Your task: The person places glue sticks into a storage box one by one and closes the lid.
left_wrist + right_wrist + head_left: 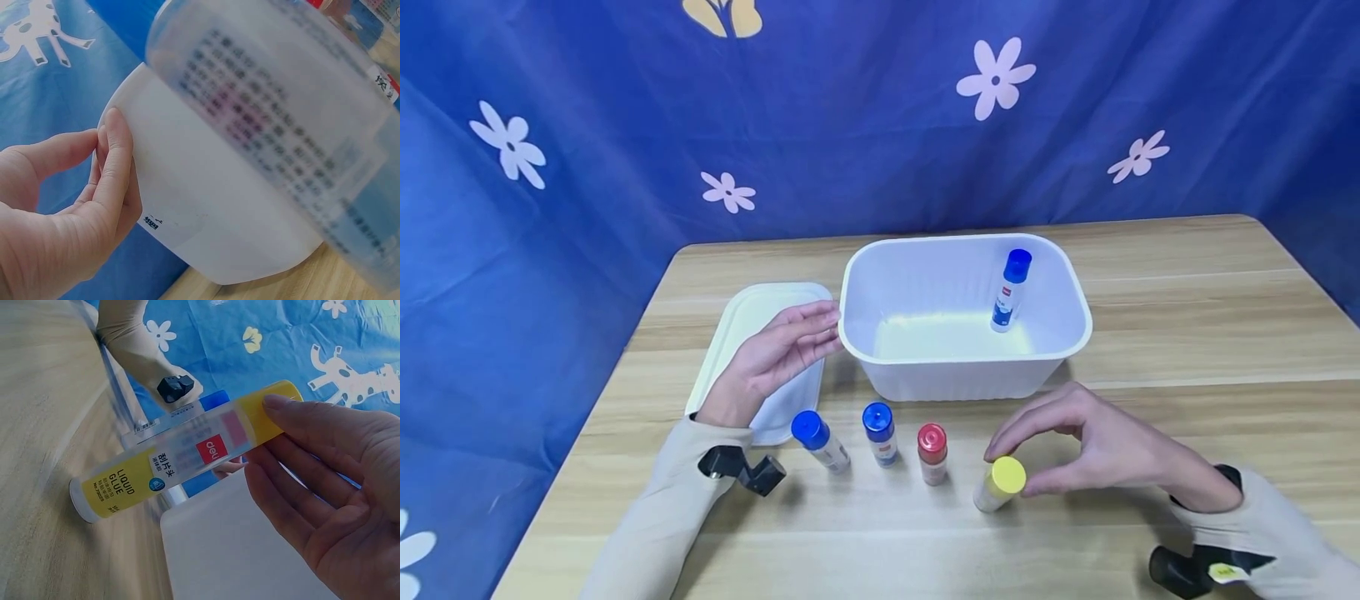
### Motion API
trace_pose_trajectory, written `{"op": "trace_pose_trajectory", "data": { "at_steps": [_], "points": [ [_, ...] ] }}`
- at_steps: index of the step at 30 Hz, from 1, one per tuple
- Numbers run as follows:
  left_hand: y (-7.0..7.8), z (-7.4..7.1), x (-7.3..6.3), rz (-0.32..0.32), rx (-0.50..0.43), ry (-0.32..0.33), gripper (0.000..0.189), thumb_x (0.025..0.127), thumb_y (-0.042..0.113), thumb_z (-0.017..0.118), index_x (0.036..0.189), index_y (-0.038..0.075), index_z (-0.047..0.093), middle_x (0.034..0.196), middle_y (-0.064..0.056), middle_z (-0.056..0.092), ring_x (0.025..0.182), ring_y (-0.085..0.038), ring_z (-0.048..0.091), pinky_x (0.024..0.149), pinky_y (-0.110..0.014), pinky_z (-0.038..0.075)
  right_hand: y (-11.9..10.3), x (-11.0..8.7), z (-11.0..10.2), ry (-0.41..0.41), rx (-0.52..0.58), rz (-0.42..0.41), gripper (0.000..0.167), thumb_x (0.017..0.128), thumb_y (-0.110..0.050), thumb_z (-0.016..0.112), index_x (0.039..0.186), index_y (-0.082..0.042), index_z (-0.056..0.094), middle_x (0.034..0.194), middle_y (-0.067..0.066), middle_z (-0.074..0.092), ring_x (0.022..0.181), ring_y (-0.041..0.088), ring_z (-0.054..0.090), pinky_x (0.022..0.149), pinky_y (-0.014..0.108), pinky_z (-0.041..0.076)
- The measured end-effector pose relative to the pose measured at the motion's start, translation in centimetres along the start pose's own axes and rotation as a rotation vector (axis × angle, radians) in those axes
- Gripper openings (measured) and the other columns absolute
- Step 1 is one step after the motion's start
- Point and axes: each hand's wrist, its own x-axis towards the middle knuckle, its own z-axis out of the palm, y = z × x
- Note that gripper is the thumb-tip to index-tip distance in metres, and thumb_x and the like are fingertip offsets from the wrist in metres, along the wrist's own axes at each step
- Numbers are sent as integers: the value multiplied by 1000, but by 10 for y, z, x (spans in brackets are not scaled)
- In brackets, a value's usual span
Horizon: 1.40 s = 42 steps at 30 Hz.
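A white plastic bin [955, 379] holds one blue-capped glue bottle [1006, 292], leaning near its right end. At the bin's left end my left hand [786, 350] rests with fairly straight fingers, their tips touching the rim and side wall. My right hand [1093, 446] pinches the yellow cap of a liquid glue bottle [162, 459] between thumb and fingers. In the right wrist view this bottle tilts, its base near the tabletop; contact there is unclear. Between the hands stand two blue-capped bottles [822, 442] and a red-capped bottle [932, 454].
A white lid [760, 312] lies flat left of the bin, partly beneath my left hand and forearm. The wooden table [1195, 333] ends at a blue flowered curtain [865, 125] behind. A blurred bottle [269, 125] stands close to the left wrist camera.
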Motion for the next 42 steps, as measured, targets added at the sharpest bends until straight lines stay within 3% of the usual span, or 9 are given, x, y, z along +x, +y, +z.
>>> {"op": "trace_pose_trajectory", "data": {
  "at_steps": [6,13,20,28,33,38,42],
  "points": [
    [-1,1,0,-1,5,-21,16,97,-7,50,105,-2,63,100,-14,67,93,-21,67,87,-29,56,1,-2,1,2,-23,9,35,79,-2,78,112,-11,70,107,1,72,97,16,68,84,32,57],
    [-1,-1,1,4,-7,-34,16,96,-7,51,106,-2,63,100,-14,67,93,-21,67,87,-29,56,5,2,6,11,-47,-93,38,79,1,77,115,-10,67,106,4,71,94,16,67,78,35,59],
    [0,-2,1,5,-11,-57,18,97,-7,49,105,-2,64,101,-13,67,93,-20,67,88,-29,56,7,2,8,51,-71,-104,40,77,-1,79,113,-14,67,104,2,70,91,15,67,77,32,59],
    [-1,0,0,-6,-20,-25,17,96,-7,51,109,-3,61,101,-14,67,93,-21,67,87,-30,56,5,8,12,148,-217,-304,37,75,-5,81,109,-8,65,97,3,68,90,15,64,81,22,54],
    [-1,2,0,-11,-12,-21,17,96,-7,51,112,-4,59,102,-15,67,93,-21,67,87,-30,56,-6,12,5,184,-196,-370,35,76,-3,80,106,-2,63,96,7,67,91,17,63,82,22,53],
    [0,2,0,-11,1,-19,16,96,-6,53,111,-4,58,100,-14,67,92,-21,67,86,-29,57,-17,17,-9,208,-96,-393,36,75,3,78,107,6,61,101,11,66,98,18,61,89,24,53],
    [0,0,-1,-17,-2,-2,17,96,-6,51,112,-4,57,100,-14,67,92,-21,67,86,-29,57,-25,23,-20,273,-12,-429,36,77,3,77,106,13,60,104,13,66,99,18,60,90,25,53]
  ]
}}
